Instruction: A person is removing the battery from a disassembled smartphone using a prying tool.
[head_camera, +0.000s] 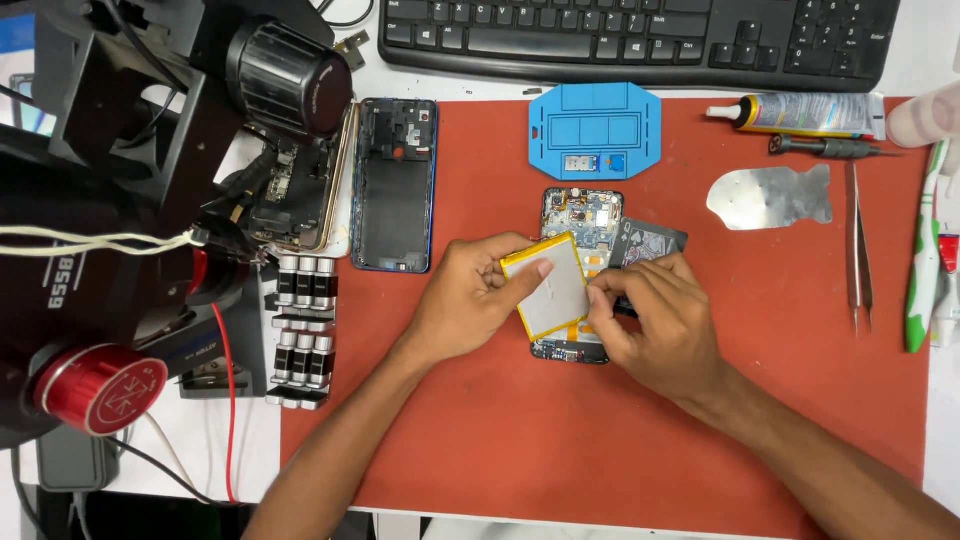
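An opened phone lies in the middle of the red mat, its circuit board showing at the top. My left hand grips a flat silver battery with a yellow edge by its left side and holds it tilted over the phone. My right hand pinches the battery's right edge, and a dark playing card sticks out behind its fingers. The lower half of the phone is hidden under the battery and my hands.
A blue phone frame lies at the mat's left edge beside another opened phone under a black microscope. A blue screw tray, keyboard, glue tube, thin metal pry sheet and tweezers sit behind and right.
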